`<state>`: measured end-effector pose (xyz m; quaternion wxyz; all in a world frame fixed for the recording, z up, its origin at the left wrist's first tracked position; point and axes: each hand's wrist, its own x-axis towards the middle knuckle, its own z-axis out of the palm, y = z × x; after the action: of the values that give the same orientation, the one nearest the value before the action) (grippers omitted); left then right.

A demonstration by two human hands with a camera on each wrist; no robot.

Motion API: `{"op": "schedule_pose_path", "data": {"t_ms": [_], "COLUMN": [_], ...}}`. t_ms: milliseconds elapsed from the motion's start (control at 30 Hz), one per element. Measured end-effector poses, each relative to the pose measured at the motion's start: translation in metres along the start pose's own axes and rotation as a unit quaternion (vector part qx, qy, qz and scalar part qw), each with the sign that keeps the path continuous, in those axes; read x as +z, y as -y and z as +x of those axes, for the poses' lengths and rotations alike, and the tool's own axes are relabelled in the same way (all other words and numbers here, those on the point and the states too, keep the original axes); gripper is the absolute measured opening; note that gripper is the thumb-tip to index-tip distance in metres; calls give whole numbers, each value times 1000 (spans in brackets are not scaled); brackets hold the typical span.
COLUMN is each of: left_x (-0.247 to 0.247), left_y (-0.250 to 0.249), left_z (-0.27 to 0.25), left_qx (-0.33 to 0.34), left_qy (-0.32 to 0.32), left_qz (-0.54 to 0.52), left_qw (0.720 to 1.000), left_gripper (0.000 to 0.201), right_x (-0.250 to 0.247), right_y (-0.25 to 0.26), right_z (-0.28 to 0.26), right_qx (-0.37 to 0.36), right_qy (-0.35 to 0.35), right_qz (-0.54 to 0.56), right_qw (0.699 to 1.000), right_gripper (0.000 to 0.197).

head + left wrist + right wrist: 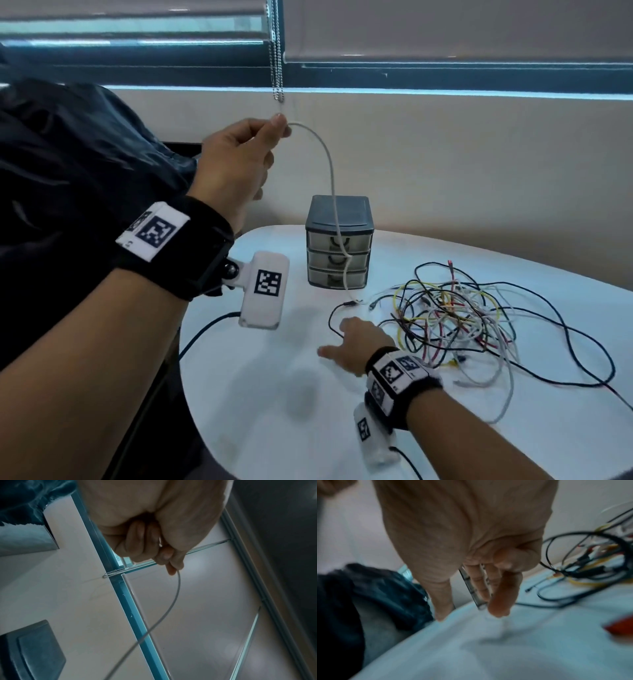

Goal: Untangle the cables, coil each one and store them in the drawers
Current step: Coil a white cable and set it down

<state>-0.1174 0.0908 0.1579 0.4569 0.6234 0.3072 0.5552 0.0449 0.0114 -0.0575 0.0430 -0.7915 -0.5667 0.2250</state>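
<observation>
A thin white cable (331, 178) hangs in an arc from the raised left hand (239, 161), pinched between thumb and fingertips (172, 569) near its end; it drops in front of the small grey plastic three-drawer chest (338, 241) and its lower part reaches the white table (274, 394) just in front of the chest; all three drawers look closed. To the right of the chest lies a loose tangle of black, white, yellow and red cables (455, 318), spread over the tabletop; one thin black lead (337, 313) curls out of the tangle toward the right hand (356, 342). That hand is low over the table beside the tangle, fingers extended and slightly spread, gripping nothing; the right wrist view is blurred, so whether the fingertips (498, 609) touch the surface cannot be told. Both wrists wear black bands with printed square markers and white camera units. Behind the table, a beaded metal blind chain (278, 51) hangs at the window; a dark bag or cloth (68, 164) sits at the left.
</observation>
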Motion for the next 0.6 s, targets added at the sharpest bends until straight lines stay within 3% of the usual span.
{"op": "schedule_pose_path", "data": {"t_ms": [100,167,333,433,533,600], "left_x": [-9,-13,-17,-14,-12,-10], "left_y": [0,11,62,91,116,125], "left_z": [1,5,10,3,-3,-6], "left_qx": [0,-14,-126,-157,-155,-164], "left_qy": [4,-23,-96,-147,-205,-226], "left_qz": [11,29,24,66,79,64], "left_qw": [1000,999,987,974,963,958], "left_gripper": [21,26,33,24,22,24], "right_x": [9,-6,-67,-101,-132,-147], "right_y": [-9,-16,-53,-82,-116,-137], "right_z": [12,4,-33,-45,-43,-38], "right_qx": [-1,-23,-50,-17,12,28], "right_qy": [66,91,66,-66,-266,-325], "right_qz": [69,153,240,373,518,545], "right_qw": [995,984,967,925,813,773], "right_gripper": [22,24,48,52,41,32]}}
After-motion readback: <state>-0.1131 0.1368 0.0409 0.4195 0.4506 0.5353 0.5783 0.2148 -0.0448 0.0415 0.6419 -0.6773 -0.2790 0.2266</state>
